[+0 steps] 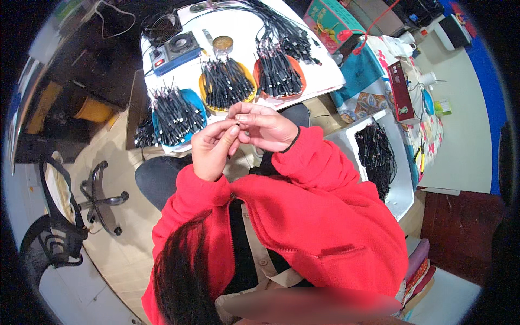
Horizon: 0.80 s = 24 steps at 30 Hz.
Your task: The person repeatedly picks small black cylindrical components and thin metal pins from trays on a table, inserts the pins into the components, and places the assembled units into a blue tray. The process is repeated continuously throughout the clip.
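My left hand (213, 149) and my right hand (266, 129) meet in front of me, thumbs and fingers pinched together at one spot. Between the fingertips is a tiny dark piece, mostly hidden and too small to name. Just beyond my hands, three trays stand along the near edge of the white table (238, 30): a blue tray (195, 96), a yellow tray (252, 96) and an orange tray (299, 69). Short black cables with metal plugs fill each one; the middle bunch of cables (225, 81) lies closest to my right hand.
More black cables (276, 21) spread at the table's back, near a blue-and-grey device (176, 51) and a round tin (222, 44). At right, a white foam box (401, 203) holds black cables (375, 154). A chair base (98, 199) stands at left.
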Each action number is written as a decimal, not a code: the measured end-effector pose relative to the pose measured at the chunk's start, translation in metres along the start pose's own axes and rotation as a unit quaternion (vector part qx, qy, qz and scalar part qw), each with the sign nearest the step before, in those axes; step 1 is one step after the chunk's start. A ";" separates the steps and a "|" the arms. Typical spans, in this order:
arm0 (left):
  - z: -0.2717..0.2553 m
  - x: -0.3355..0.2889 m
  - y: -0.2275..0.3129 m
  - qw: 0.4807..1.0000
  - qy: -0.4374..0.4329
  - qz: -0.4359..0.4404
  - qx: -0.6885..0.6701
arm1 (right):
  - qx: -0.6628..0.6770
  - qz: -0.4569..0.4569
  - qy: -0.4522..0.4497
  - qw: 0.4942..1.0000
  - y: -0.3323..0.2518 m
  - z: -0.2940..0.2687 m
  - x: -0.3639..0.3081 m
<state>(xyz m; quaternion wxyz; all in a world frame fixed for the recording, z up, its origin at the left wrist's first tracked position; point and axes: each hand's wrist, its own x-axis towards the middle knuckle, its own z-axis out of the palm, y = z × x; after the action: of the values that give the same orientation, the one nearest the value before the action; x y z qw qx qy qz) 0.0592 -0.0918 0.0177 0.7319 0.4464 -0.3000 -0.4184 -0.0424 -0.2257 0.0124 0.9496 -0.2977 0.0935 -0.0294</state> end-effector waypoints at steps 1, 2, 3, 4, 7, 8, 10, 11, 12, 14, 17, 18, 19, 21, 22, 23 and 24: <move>-0.002 0.003 -0.001 1.000 0.002 -0.001 0.002 | -0.107 -0.051 0.048 0.992 -0.007 -0.011 -0.001; -0.004 0.007 0.000 1.000 0.007 -0.009 0.005 | -0.205 -0.102 0.069 0.971 -0.020 -0.025 -0.001; -0.006 0.010 0.000 1.000 0.006 -0.009 0.001 | -0.418 -0.210 0.156 0.870 -0.038 -0.041 0.003; -0.007 0.012 -0.001 1.000 0.018 -0.013 -0.002 | -0.453 -0.288 0.235 0.811 -0.054 -0.057 0.009; -0.006 0.017 -0.004 0.999 0.022 -0.037 -0.014 | -0.710 -0.278 0.446 0.469 -0.105 -0.105 0.011; -0.004 0.018 -0.007 0.999 0.017 -0.037 -0.019 | -0.714 -0.248 0.458 0.468 -0.111 -0.118 0.013; -0.002 0.019 -0.009 0.999 0.012 -0.041 -0.024 | -0.764 -0.203 0.454 0.411 -0.116 -0.135 0.020; -0.002 0.019 -0.010 0.999 0.012 -0.044 -0.023 | -0.769 -0.206 0.455 0.400 -0.115 -0.139 0.021; -0.002 0.019 -0.011 0.999 0.012 -0.047 -0.022 | -0.773 -0.199 0.460 0.389 -0.114 -0.140 0.023; -0.004 0.018 -0.010 0.998 0.021 -0.052 -0.037 | -0.760 -0.212 0.473 0.392 -0.111 -0.134 0.024; -0.004 0.018 -0.007 0.997 0.051 -0.049 -0.042 | -0.702 -0.272 0.493 0.435 -0.108 -0.110 0.017; -0.004 0.018 -0.006 0.996 0.065 -0.046 -0.042 | -0.693 -0.323 0.466 0.444 -0.104 -0.098 0.012; -0.004 0.019 -0.004 0.997 0.065 -0.035 -0.035 | -0.681 -0.359 0.448 0.454 -0.099 -0.086 0.008; 0.002 0.023 -0.004 0.993 0.094 0.000 -0.071 | -0.618 -0.405 0.390 0.549 -0.079 -0.059 0.003; 0.005 0.025 -0.003 0.990 0.113 0.012 -0.086 | -0.561 -0.403 0.351 0.632 -0.066 -0.045 0.001; 0.006 0.027 -0.001 0.990 0.110 0.006 -0.092 | -0.478 -0.363 0.293 0.744 -0.050 -0.031 -0.006; 0.009 0.029 0.000 0.989 0.104 0.025 -0.103 | -0.437 -0.346 0.251 0.792 -0.036 -0.018 -0.009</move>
<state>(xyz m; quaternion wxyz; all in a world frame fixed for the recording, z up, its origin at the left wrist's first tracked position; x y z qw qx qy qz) 0.0660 -0.1206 0.0234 0.8112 0.4024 -0.1889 -0.3799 -0.0548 -0.2641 0.0195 0.5885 -0.6752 0.2221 -0.3852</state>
